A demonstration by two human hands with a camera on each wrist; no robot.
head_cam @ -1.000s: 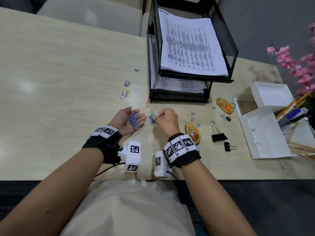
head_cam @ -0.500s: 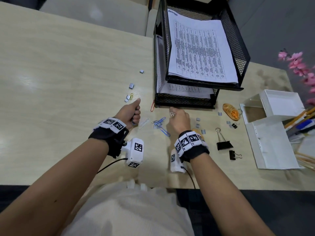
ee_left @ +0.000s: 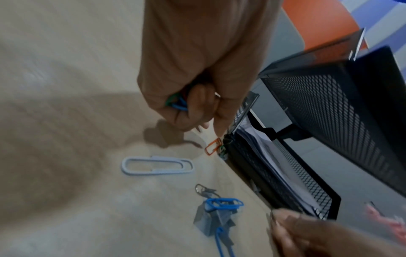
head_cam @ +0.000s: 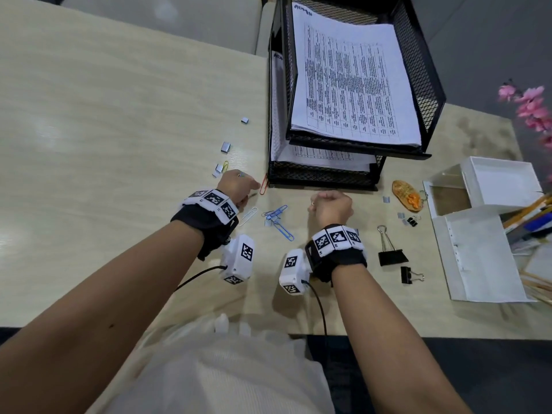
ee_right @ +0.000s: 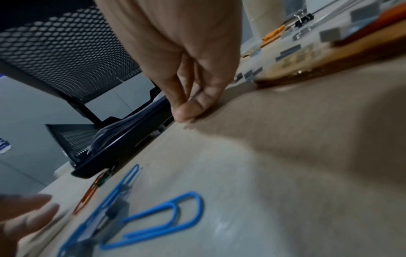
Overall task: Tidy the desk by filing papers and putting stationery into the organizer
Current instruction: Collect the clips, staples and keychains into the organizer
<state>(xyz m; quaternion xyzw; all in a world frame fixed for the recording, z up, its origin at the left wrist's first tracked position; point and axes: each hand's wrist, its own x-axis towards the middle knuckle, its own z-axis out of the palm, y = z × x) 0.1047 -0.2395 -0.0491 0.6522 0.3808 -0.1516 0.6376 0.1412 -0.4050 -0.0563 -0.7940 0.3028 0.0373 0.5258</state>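
Note:
My left hand (head_cam: 243,186) is curled round a small bunch of blue and green paper clips (ee_left: 178,104). Its fingertip reaches down beside an orange paper clip (head_cam: 263,185) (ee_left: 212,147) lying against the front corner of the black mesh paper tray (head_cam: 322,174). A white clip (head_cam: 248,216) (ee_left: 157,166) and a tangle of blue clips (head_cam: 277,218) (ee_right: 162,219) lie on the desk between my wrists. My right hand (head_cam: 327,198) (ee_right: 189,107) hovers just in front of the tray, its fingertips pressed together; nothing shows between them.
Printed papers (head_cam: 352,85) fill both tray levels. A white organizer (head_cam: 478,249) with pencils (head_cam: 534,210) stands at the right. Two black binder clips (head_cam: 391,252), a wooden key tag (head_cam: 406,194) and grey staple blocks (head_cam: 225,147) lie scattered. Pink flowers (head_cam: 531,109) stand far right.
The blue clips went from my hands to the desk. My left hand closed on its bunch and moved forward to the orange clip. My right hand drifted right, toward the tray front.

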